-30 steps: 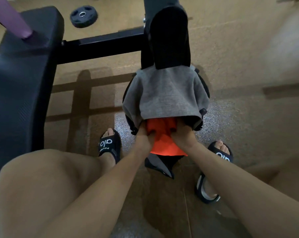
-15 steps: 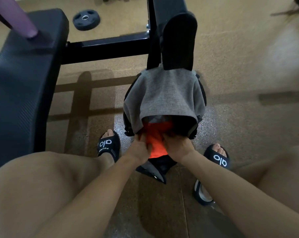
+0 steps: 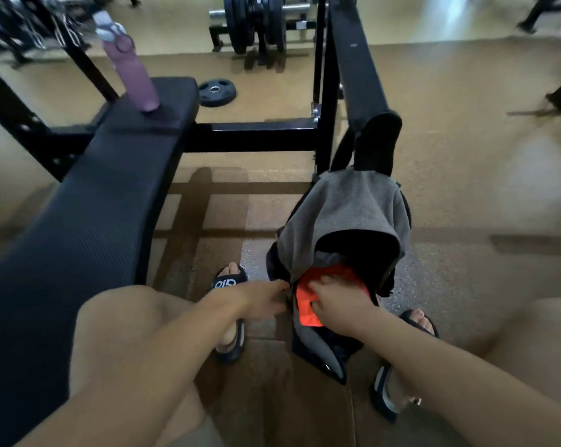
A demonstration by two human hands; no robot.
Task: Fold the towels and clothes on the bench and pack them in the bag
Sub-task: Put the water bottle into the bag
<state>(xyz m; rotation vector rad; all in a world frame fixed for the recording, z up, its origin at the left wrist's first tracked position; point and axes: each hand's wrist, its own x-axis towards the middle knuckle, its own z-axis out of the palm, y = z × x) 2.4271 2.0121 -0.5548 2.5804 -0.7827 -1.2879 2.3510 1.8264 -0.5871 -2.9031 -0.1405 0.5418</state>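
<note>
Orange garment (image 3: pixel 308 309) now sits lower in the bag (image 3: pixel 317 353) mouth — less of it shows than a sec ago. Right hand (image 3: pixel 340 304) lies on top, fingers spread flat, pressing it down. Left hand (image 3: pixel 266 300) has come off the garment & pinches the bag's edge, holding the opening. Grey towel (image 3: pixel 343 217) draped over the bag top, not yet packed. Bench (image 3: pixel 88 214) carries only a purple bottle (image 3: pixel 134 72) — packing looks nearly done.

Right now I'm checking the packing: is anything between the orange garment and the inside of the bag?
Nothing visible blocks it. The orange garment already sits in the bag's open mouth under the right hand. The grey towel drapes over the bag's top behind it, and the left hand holds the opening's edge.
</note>
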